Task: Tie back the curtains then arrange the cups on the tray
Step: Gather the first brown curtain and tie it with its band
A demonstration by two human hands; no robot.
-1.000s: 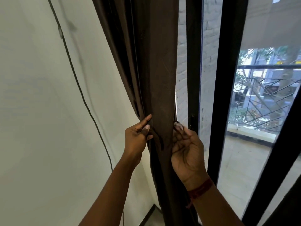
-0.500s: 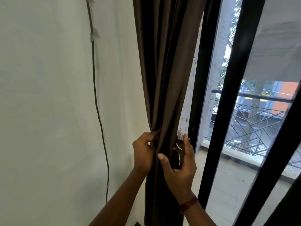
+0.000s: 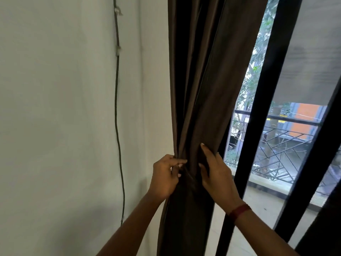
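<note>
The left hand (image 3: 165, 177) pinches and the right hand (image 3: 216, 174) wraps the brown curtain (image 3: 199, 89), apparently bunching it for tying back.

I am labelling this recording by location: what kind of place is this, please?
Likely a room in a flat, beside a balcony door: a brown curtain, a black-framed glass door and a balcony railing outside.
</note>
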